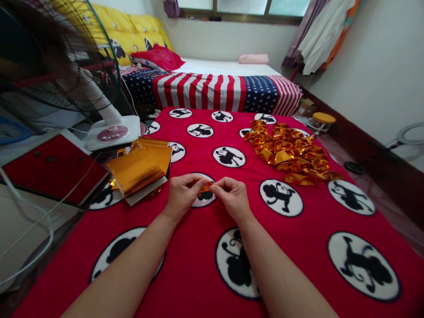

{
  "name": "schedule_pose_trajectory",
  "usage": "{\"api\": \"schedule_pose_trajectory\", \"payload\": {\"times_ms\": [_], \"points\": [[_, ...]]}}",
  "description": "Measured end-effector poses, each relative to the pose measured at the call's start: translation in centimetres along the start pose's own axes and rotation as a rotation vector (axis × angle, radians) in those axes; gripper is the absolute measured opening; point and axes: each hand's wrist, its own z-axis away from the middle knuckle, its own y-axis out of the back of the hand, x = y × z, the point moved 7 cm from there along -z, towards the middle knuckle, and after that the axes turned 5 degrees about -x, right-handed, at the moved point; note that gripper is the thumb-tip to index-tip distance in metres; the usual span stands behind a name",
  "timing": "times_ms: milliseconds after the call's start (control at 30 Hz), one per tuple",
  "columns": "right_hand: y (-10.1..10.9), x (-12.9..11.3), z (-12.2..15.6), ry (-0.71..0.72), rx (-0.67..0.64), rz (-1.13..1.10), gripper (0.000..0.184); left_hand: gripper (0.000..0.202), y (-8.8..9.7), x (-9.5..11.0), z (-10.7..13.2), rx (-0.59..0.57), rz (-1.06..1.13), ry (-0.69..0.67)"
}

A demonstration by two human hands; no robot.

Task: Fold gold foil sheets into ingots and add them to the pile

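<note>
Fingers [198, 183] of left hand [181, 195] and right hand [233, 197] pinch one gold foil piece [206, 188], forearms converging.

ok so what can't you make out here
Head view only:
gold piece: mostly covered by the fingers of the left hand and right hand; its fold cannot be told.
stack of gold sheets: sheet count too fine to tell.
fan: blurred, cut off by the left and top edges.
pile of folded gold pieces: overlapping, uncountable.

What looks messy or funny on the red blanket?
Nothing looks broken. The stack of gold sheets lies askew, edges curling up; the folded gold pieces sit in a loose heap.
</note>
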Motion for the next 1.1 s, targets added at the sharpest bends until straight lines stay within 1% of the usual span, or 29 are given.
{"api": "schedule_pose_trajectory", "payload": {"times_ms": [167, 233, 333, 433, 533, 700, 800, 933, 1100], "points": [[-0.4, -0.1, -0.1, -0.006, -0.049, -0.007, 0.020, 0.013, 0.2, 0.0, -0.1, 0.009, 0.035, 0.017], [-0.3, 0.0, 0.0, -0.002, -0.036, 0.014, 0.024, 0.013, 0.1, -0.1, -0.1, -0.005, 0.063, 0.035], [0.4, 0.2, 0.1, 0.008, 0.021, 0.041, 0.028, 0.015, -0.4, -0.5, -0.2, -0.045, 0.130, 0.088], [1.0, 0.2, 0.1, 0.016, 0.071, 0.040, 0.030, 0.026, -0.6, -1.4, -0.3, -0.061, 0.262, 0.141], [1.1, 0.1, 0.0, 0.015, 0.083, 0.025, 0.033, 0.038, -0.4, -2.2, -0.4, -0.047, 0.363, 0.185], [0.6, -0.3, -0.1, 0.026, 0.040, 0.047, 0.031, 0.039, 0.0, -2.6, -0.4, -0.016, 0.333, 0.234], [0.3, -0.6, -0.2, 0.058, 0.010, 0.031, 0.025, 0.037, -0.3, -2.3, -0.3, -0.056, 0.321, 0.228], [0.5, -0.3, -0.2, 0.052, 0.022, 0.019, 0.023, 0.032, -1.0, -1.7, -0.2, -0.132, 0.278, 0.214], [0.5, 0.2, -0.3, 0.020, 0.024, 0.042, 0.024, 0.034, -1.0, -1.4, -0.1, -0.116, 0.246, 0.245]]}}
